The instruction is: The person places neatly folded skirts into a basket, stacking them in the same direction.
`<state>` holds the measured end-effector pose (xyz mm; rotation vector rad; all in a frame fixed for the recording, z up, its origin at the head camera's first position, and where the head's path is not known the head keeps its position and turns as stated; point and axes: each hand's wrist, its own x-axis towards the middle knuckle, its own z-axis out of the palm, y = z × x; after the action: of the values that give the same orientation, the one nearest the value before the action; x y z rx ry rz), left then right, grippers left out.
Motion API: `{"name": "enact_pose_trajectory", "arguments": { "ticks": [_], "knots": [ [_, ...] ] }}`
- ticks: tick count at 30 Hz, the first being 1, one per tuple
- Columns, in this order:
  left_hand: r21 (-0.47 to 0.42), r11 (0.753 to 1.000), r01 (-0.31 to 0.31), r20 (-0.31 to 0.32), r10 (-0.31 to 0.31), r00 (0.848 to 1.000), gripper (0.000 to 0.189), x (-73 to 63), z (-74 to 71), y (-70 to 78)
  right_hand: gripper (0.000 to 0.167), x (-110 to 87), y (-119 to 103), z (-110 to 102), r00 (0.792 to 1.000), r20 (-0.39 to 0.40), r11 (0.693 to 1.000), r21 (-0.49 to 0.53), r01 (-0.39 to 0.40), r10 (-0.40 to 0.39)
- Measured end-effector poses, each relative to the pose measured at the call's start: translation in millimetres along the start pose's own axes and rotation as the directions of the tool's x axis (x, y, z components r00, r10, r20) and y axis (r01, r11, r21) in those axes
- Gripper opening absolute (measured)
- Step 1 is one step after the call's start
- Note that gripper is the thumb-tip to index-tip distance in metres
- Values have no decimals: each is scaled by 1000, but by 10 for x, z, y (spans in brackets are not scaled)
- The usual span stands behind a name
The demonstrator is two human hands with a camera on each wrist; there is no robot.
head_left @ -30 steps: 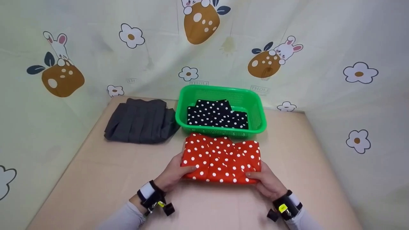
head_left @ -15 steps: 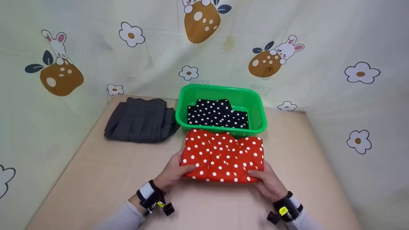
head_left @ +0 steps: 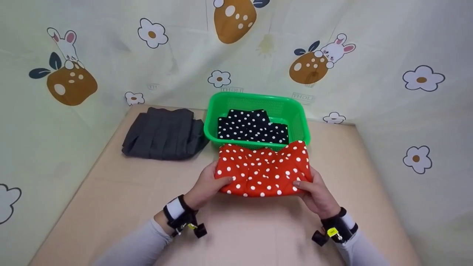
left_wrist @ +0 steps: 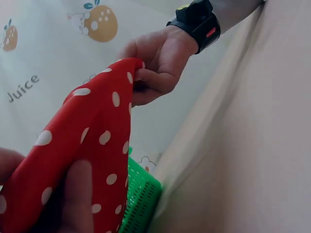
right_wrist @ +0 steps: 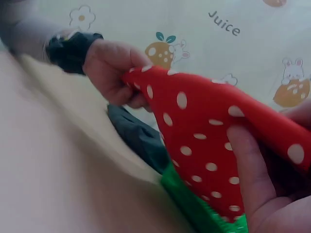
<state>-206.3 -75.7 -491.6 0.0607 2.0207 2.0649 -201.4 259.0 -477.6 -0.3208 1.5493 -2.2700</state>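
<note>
Both hands hold a folded red cloth with white dots point(head_left: 264, 171), raised over the table and tilted at the front of a green basket. My left hand point(head_left: 206, 187) pinches its left side, thumb on top and fingers underneath. At the opposite side my right hand point(head_left: 320, 195) grips it the same way. From below, the left wrist view shows the red cloth point(left_wrist: 104, 131) stretched between the hands, its underside sagging towards the basket. Inside the green basket point(head_left: 275, 103) lies a folded black cloth with white dots point(head_left: 251, 127).
A folded dark grey pleated cloth point(head_left: 162, 135) lies on the table left of the basket, close to its wall. The beige tabletop point(head_left: 255, 232) ends at patterned curtain walls point(head_left: 184, 48) at the back and sides.
Both hands have lifted the red cloth up and forward, and its right far corner now overlaps the basket's front rim. The head view has tipped slightly downward. The basket and grey cloth stay put.
</note>
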Motion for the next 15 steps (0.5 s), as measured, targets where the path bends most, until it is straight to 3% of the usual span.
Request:
{"name": "enact_pose_trajectory", "arguments": {
  "ticks": [6, 15],
  "knots": [
    [-35, 999, 5, -44, -7, 999, 67, -51, 59, 151, 62, 49, -194, 33, 996, 78, 999, -5, 53, -52],
    [-13, 999, -44, 5, 45, 999, 69, -110, 133, 436, 55, 62, -412, 60, 993, 49, 994, -13, 105, -105]
  ]
}}
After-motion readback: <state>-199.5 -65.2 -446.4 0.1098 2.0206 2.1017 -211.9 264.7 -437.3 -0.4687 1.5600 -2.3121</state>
